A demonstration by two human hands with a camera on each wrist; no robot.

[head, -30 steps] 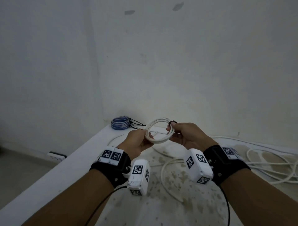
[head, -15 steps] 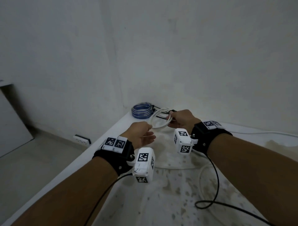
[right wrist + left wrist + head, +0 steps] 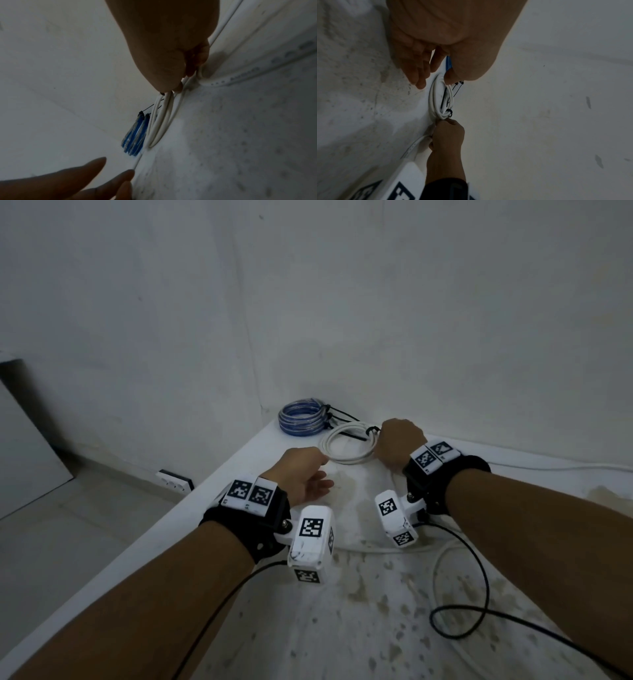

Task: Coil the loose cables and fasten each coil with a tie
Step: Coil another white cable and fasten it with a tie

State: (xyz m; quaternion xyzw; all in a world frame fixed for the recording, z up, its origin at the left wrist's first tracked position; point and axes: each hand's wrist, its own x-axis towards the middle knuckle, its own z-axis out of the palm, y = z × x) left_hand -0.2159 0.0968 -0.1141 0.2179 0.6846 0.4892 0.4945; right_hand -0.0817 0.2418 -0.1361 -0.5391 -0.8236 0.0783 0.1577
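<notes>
Pinching the white coil [image 3: 346, 447] at its tied edge, the right hand [image 3: 400, 446] sets it on the table [image 3: 376, 611]. Just beside it lies a blue coil [image 3: 301, 421]. Fingers loose, the left hand [image 3: 303, 479] holds nothing, near the white coil.

Both your forearms reach forward, each with a black wrist strap carrying a white camera block. Your left hand [image 3: 303, 474] hangs loose, palm turned inward, fingers [image 3: 418, 75] straight and relaxed, holding nothing. Your right hand [image 3: 399, 445] is farther ahead, knuckles up, its fingers [image 3: 197, 63] curled under and pinching the white cable coil [image 3: 346, 445] at its rim.
</notes>
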